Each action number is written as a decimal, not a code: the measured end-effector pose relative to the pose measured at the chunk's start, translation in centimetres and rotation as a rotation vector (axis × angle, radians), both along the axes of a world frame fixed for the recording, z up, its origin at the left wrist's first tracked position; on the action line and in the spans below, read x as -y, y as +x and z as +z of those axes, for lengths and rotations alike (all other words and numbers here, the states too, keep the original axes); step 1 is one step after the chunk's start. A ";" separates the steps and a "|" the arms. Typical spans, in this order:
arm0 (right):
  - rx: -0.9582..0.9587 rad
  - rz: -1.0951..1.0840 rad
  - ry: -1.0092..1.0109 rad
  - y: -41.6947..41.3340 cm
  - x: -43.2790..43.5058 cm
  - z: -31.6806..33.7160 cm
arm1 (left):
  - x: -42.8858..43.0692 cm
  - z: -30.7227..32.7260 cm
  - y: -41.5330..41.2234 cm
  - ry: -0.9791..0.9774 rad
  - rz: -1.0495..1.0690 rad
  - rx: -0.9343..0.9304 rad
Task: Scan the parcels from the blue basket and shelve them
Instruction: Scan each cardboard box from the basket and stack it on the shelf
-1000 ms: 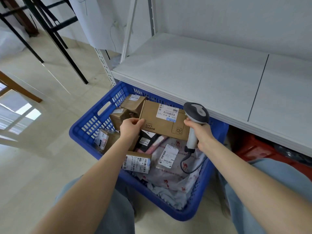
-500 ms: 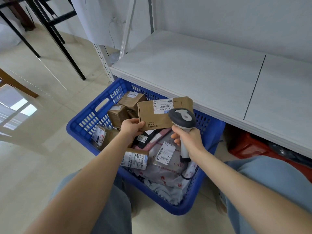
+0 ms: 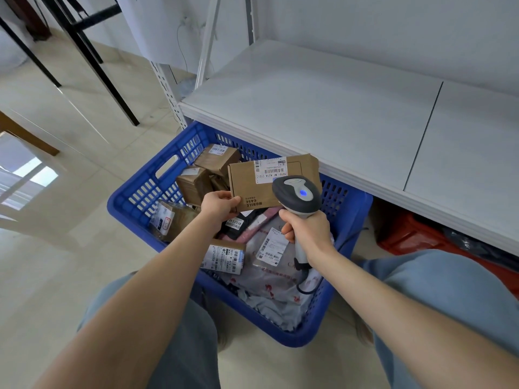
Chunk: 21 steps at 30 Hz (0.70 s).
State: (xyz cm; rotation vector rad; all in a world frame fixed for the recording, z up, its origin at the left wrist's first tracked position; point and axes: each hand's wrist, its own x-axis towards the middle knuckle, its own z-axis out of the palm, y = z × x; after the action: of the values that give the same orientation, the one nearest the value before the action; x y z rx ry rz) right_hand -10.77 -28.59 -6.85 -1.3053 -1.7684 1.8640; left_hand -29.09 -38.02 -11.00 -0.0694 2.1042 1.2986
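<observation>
My left hand (image 3: pixel 220 204) grips the lower left corner of a flat brown cardboard box (image 3: pixel 250 183) and holds it above the blue basket (image 3: pixel 134 203), its white barcode label facing me. My right hand (image 3: pixel 307 230) grips the handle of a grey barcode scanner (image 3: pixel 296 196), whose head covers the box's right part; a blue light glows on top of it. The basket on the floor holds several brown boxes and grey plastic mailers with labels. The white shelf board (image 3: pixel 323 108) lies bare just beyond the basket.
A red crate (image 3: pixel 407 234) sits under the shelf at the right. The shelf's white upright (image 3: pixel 168 91) stands at the basket's far left. Black table legs (image 3: pixel 92 60) and a wooden leg (image 3: pixel 25 133) stand on the tiled floor to the left. My knees flank the basket.
My left hand lifted the flat box out of the basket and tilted its label up. My right hand brought the scanner leftward in front of the box, and its blue light now shows.
</observation>
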 end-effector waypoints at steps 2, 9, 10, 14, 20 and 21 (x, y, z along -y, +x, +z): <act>0.001 -0.004 -0.007 0.0 0.0 0.0 | 0.0 -0.1 0.0 -0.001 -0.002 -0.004; -0.001 -0.016 -0.020 -0.1 -0.1 0.0 | 0.0 -0.1 0.0 0.013 -0.004 -0.013; -0.005 -0.016 -0.023 -0.2 -0.1 0.0 | -0.1 -0.1 0.0 0.016 -0.008 -0.014; -0.088 -0.079 -0.060 -0.1 -1.1 0.8 | 0.0 0.6 -0.1 0.060 0.015 -0.014; -0.200 -0.293 -0.097 1.0 -5.9 3.2 | 1.3 4.4 -2.4 0.125 0.029 0.016; -0.199 -0.288 -0.088 1.3 -6.5 3.6 | 1.4 5.2 -2.5 0.121 0.012 0.003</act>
State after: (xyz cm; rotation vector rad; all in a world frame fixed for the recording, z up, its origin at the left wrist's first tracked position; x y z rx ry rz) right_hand -9.51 -22.06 -3.25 -1.2771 -1.3363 1.8515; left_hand -31.63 -39.47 -5.79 -0.0319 2.0204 1.4294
